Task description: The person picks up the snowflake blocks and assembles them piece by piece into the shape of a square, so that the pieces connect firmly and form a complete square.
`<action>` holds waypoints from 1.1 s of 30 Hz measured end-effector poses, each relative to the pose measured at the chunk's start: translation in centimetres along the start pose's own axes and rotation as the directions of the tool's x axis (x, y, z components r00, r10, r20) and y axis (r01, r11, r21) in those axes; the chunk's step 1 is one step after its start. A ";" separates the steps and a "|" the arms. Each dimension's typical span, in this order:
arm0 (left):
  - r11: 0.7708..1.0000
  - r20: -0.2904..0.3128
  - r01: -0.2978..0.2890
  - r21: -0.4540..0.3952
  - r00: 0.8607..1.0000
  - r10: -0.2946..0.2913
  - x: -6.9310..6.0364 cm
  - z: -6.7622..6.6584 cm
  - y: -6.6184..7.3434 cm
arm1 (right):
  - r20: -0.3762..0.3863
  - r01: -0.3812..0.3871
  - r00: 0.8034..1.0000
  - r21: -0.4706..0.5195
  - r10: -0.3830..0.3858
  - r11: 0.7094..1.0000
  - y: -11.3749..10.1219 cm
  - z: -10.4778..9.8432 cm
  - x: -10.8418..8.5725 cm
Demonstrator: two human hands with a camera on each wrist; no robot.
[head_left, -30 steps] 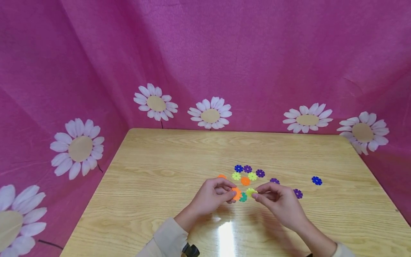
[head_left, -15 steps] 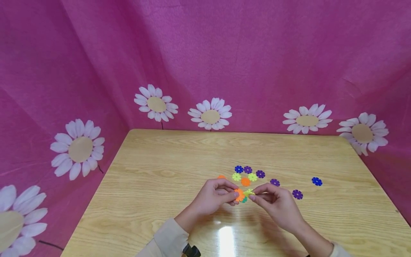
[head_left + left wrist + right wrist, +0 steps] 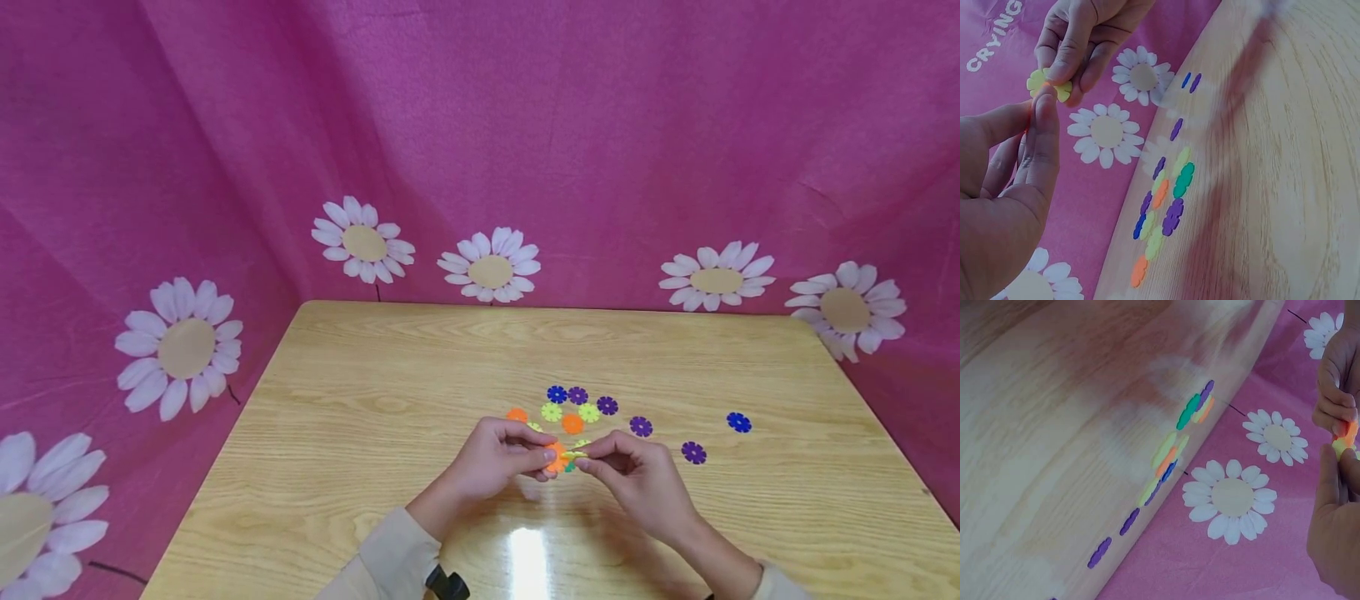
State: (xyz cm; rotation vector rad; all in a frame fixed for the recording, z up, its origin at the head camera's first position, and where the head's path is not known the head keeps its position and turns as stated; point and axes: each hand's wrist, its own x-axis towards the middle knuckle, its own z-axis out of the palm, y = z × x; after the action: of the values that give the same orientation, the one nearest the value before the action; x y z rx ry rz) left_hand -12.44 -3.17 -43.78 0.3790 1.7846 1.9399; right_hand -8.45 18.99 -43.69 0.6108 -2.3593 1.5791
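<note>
Slightly above the table, my left hand point(image 3: 491, 462) pinches an orange notched flower disc point(image 3: 557, 458) between thumb and fingers. Opposite it, my right hand point(image 3: 643, 483) pinches a yellow notched flower disc point(image 3: 1037, 80). The yellow disc is turned nearly edge-on in the head view, and its edge meets the orange one. In the right wrist view the orange and yellow discs touch at their rims; fingertips cover the join, so I cannot tell how deep they sit. Below the hands lies a green disc point(image 3: 1184, 180), mostly hidden in the head view.
Loose discs lie flat on the wooden table point(image 3: 360, 392) beyond my hands: orange point(image 3: 573, 424), yellow point(image 3: 551, 412), blue point(image 3: 557, 394) and several purple ones point(image 3: 607, 406). Another blue disc point(image 3: 738, 422) lies farther right. A pink cloth point(image 3: 585, 150) with daisies stands behind the table.
My right hand has moved left, bringing the yellow disc against the orange one and turning it from face-on to edge-on. My left hand has shifted only slightly right.
</note>
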 end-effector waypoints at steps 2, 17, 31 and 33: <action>1.000 -0.005 -0.001 -0.016 1.000 0.001 0.0 -0.1 -0.1 | -0.005 0.010 1.000 -0.002 -0.010 1.000 0.0 0.2 0.1; 0.998 -0.115 0.055 -0.043 0.992 -0.060 -0.2 -1.0 -0.4 | 0.117 0.026 0.993 -0.244 0.003 0.969 0.9 -2.3 1.4; 0.995 -0.088 0.052 -0.081 0.994 -0.059 -0.3 -1.0 -0.3 | 0.439 0.125 0.883 -0.562 0.167 0.817 5.9 -1.3 2.4; 0.995 -0.085 0.049 -0.088 0.995 -0.057 -0.2 -1.0 -0.3 | 0.450 0.128 0.875 -0.570 0.178 0.812 6.0 -1.1 2.5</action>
State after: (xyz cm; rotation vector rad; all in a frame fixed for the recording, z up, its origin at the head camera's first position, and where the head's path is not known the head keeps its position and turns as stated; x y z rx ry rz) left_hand -12.66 -4.10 -44.20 0.2186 1.7396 2.0157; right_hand -13.54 21.47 -47.15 0.8986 -3.0188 0.6372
